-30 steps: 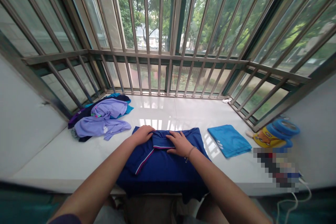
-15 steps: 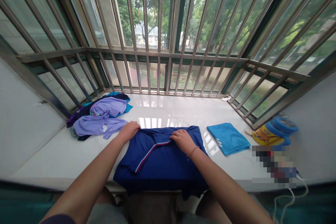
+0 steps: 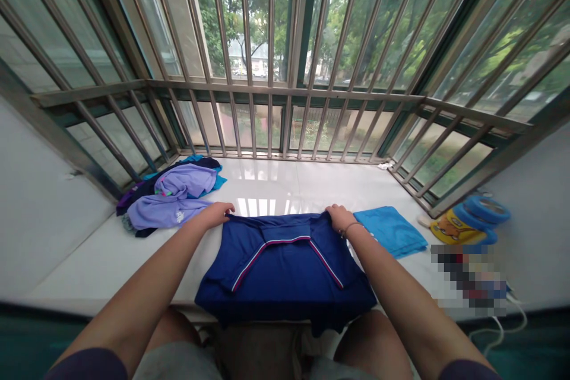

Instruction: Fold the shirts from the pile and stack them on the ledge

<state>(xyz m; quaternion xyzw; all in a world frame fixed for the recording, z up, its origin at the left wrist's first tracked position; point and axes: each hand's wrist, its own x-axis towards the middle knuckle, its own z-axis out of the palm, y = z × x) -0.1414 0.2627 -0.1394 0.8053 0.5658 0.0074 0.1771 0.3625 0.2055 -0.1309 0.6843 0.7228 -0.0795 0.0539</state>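
Note:
A dark blue shirt with red-and-white trim lines lies spread on the white ledge, its lower part hanging over the front edge. My left hand pinches its far left corner. At the far right corner, my right hand has its fingers closed on the cloth; a thin bracelet circles that wrist. Close by on the right is a folded bright blue garment, partly behind my right wrist and forearm.
On the left of the ledge rests a heap of clothes, lavender on top. A blue and yellow bottle lies at the right wall, near a blurred-out item and a white cable. Metal bars line the window.
My right hand has moved right, from the middle of the shirt's far edge to its far right corner. The right trim line now shows, and the shirt lies more evenly spread.

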